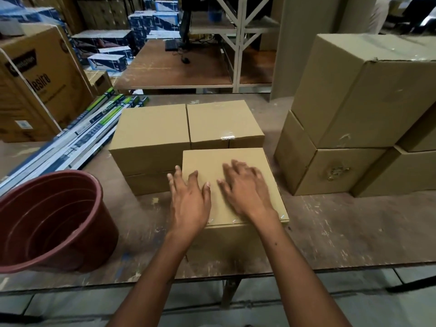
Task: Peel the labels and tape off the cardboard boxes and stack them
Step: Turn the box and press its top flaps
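We see a cardboard box [236, 180] standing at the near edge of the table [342, 232], directly in front of the person, its long axis running away from us. Both hands lie flat on its top face, fingers straight and spread, gripping nothing. The left hand [190, 201] covers the near left part, its outer fingers overhanging the left edge; the right hand [245, 190] sits toward the middle and is motion-blurred. The hands are close but not touching. Small shiny bits, probably tape remnants [233, 220], show along the near top edge, just beside both wrists. Behind the box stand two more boxes, the right one [224, 123] bearing a tape scrap [227, 137]. We judge that the near edge is the place to pick next, equally close to either hand. A red bucket [47, 220] waits at left.
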`<state>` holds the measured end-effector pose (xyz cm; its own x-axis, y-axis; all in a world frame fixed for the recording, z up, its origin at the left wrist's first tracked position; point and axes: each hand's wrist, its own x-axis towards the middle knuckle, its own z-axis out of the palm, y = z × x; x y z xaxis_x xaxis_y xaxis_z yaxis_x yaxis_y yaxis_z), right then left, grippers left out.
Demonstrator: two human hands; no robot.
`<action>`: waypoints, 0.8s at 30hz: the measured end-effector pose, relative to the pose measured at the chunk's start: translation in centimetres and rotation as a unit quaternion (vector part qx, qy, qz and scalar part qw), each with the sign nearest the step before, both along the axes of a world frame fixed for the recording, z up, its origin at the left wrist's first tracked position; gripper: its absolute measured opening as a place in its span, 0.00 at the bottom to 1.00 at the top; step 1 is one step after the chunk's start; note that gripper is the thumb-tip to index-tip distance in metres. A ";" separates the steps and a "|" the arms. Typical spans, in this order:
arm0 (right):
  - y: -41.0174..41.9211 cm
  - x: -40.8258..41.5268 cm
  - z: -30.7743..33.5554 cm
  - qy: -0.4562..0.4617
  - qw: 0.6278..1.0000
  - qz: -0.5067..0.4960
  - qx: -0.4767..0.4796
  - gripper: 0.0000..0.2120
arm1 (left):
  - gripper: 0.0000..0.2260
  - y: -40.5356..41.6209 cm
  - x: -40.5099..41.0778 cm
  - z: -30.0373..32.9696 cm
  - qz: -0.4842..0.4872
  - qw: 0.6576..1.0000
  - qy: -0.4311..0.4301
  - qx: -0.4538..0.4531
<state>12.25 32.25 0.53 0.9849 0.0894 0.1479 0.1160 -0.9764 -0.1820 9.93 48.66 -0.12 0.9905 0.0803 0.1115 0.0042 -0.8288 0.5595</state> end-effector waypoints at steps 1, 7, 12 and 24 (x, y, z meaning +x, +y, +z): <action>-0.8 0.3 0.0 -0.004 0.999 -0.047 -0.014 0.32 | 0.29 0.3 0.2 0.4 0.002 0.999 0.026 -0.028; -3.8 -0.1 -0.1 0.056 0.982 -0.163 0.083 0.33 | 0.39 2.0 3.6 2.3 0.000 0.990 0.110 -0.091; -2.8 -0.9 0.8 -0.042 0.983 -0.153 0.092 0.30 | 0.39 0.8 3.6 1.8 0.024 0.998 0.032 -0.049; -2.5 -6.1 0.9 -0.255 0.942 -0.174 0.135 0.44 | 0.50 3.7 -3.2 -0.7 0.099 0.967 -0.212 -0.103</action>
